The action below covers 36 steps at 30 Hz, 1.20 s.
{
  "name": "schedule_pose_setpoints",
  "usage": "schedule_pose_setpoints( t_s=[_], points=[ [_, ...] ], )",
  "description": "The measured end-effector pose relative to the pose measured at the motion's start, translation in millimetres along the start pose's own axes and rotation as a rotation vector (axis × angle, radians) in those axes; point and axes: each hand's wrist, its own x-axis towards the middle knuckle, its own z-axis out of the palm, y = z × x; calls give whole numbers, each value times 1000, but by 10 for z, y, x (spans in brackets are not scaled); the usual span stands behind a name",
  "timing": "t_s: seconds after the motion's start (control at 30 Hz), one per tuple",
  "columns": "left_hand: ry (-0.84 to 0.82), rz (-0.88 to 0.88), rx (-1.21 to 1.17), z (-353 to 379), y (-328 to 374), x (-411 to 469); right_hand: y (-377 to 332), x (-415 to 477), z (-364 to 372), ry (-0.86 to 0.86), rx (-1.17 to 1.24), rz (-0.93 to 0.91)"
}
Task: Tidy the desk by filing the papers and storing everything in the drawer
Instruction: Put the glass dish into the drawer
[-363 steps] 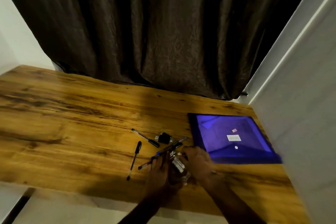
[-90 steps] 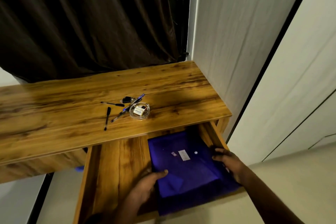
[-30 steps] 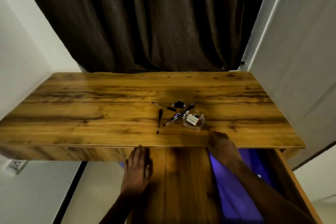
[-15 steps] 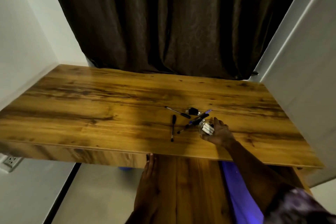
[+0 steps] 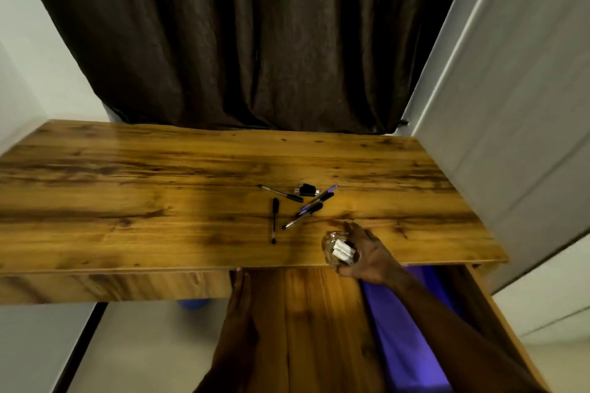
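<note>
While my right hand (image 5: 364, 252) grips the small clear glass bowl (image 5: 339, 250) of white items over the wooden tabletop (image 5: 159, 201) edge, my left hand (image 5: 238, 322) rests flat on the open wooden drawer (image 5: 306, 322) holding a purple plastic folder (image 5: 402, 338).

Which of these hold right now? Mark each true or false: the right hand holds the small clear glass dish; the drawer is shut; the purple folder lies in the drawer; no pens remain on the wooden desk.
1. The right hand holds the small clear glass dish. True.
2. The wooden drawer is shut. False: it stands pulled out below the desk edge.
3. The purple plastic folder lies in the drawer. True.
4. No black pens remain on the wooden desk. False: several pens lie there.
5. The left hand holds a pen. False: it rests at the drawer's left edge.
</note>
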Motion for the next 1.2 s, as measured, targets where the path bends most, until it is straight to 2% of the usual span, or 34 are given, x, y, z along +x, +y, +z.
schedule_pose_setpoints(
  t_s=[0.1,0.2,0.3,0.4,0.6,0.7,1.07,1.2],
  points=[
    [22,-21,-52,-43,86,-4,-12,-270,55,-24,16,-41],
    [13,-126,-144,-128,161,-2,5,-445,125,-72,25,-82],
    [-15,-110,-137,-122,85,13,48,-542,228,-104,17,-125],
    [-37,-167,-142,-99,93,2,115,-626,365,-134,-5,-149],
    [-116,-250,-136,-82,83,-33,341,-559,639,-171,-32,-70],
    [-90,-247,-132,-52,75,-50,442,-431,753,-198,-79,-5],
    [-63,-242,-113,-64,112,-40,504,-52,991,-95,-102,52],
    [-50,-251,-118,-41,112,-50,758,52,1153,-50,-59,81]
  ],
)
